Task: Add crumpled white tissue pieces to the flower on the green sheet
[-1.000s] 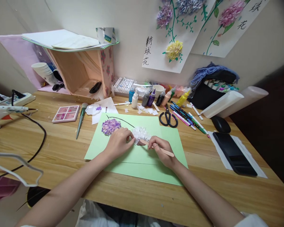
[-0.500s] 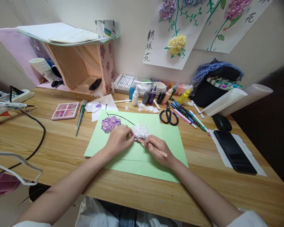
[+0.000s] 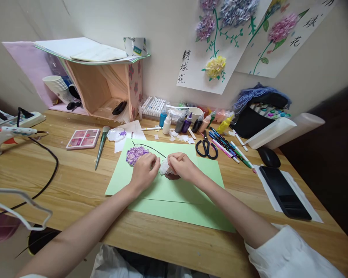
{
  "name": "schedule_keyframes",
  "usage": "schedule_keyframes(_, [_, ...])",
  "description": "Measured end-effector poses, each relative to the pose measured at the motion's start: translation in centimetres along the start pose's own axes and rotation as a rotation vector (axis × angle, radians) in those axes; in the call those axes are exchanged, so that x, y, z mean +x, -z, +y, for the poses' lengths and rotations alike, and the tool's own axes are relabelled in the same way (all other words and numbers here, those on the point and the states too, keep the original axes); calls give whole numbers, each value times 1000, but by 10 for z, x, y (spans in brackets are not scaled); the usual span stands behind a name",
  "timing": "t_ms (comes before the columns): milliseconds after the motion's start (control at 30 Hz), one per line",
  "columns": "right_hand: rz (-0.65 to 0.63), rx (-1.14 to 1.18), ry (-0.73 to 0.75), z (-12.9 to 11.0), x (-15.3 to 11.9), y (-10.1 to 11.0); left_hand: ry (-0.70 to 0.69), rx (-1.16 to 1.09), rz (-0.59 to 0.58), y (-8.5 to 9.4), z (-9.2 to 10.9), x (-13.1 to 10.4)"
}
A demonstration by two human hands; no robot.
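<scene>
On light green paper (image 3: 168, 193) lies a white ruffled paper flower (image 3: 164, 167), partly covered by my right hand (image 3: 182, 165). The fingers of that hand are closed over the flower's top right; whatever they grip is hidden. A dark brown patch (image 3: 172, 176) shows below the flower. Just left of the flower, my left hand (image 3: 145, 169) rests with curled fingers, thumb close to the index finger; I cannot make out anything between them. Beyond it sits a purple ruffled flower (image 3: 135, 154), and a dark curved stem line (image 3: 150, 147) runs toward the white one.
Behind the paper stand several paint bottles (image 3: 187, 122). Black scissors (image 3: 206, 148) and several pens (image 3: 229, 144) lie to the right, with a phone (image 3: 284, 193) farther out. Leftward are a brush (image 3: 102, 146), a pink palette (image 3: 83, 139) and a glue gun (image 3: 8, 135) with its cable.
My right hand has turned and moved up and left onto the white flower. The wooden stick it held is out of sight. My left hand has shifted slightly away from the flower.
</scene>
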State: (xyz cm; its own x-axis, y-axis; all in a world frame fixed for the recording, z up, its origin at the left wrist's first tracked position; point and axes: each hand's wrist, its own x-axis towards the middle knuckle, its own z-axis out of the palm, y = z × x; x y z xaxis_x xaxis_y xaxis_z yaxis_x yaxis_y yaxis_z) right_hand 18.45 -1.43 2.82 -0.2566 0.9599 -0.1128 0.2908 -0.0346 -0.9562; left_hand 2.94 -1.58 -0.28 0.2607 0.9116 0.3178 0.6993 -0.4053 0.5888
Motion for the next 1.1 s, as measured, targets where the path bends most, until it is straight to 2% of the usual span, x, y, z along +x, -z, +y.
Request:
schedule_keyframes(133, [39,-35,-3,1,1,4,33,-58,14,-4,-3,-1])
schedule_keyframes(300, [123,-3,91,6,-13,24,55,-91,30,-6,-5,-3])
schedule_keyframes(367, [156,37,152,5,-15,34,50,-91,28,-6,-6,-3])
schedule_keyframes(433, [215,30,277,4,-9,43,49,-91,28,-5,-6,-3])
schedule_keyframes(533, [177,-253,487,7,15,52,42,-96,32,-5,-5,-4])
schedule_keyframes(633, [-33,-729,728,14,52,52,24,-101,34,-4,-4,-4])
schedule_keyframes(667, [-58,-847,781,17,64,52,17,-99,37,-4,-4,-3])
schedule_keyframes(733, [-92,-918,812,23,83,52,7,-93,45,-3,-4,-3])
schedule_keyframes(800, [-124,-1113,883,28,93,56,3,-92,57,-1,-4,-3])
schedule_keyframes(867, [-98,-1219,907,34,93,64,2,-99,67,0,-3,-3])
schedule_keyframes(967, [-32,-1247,884,44,83,80,-5,-112,65,0,-1,-5])
schedule_keyframes(1100, [65,-1199,753,59,75,92,-17,-119,28,3,4,-6])
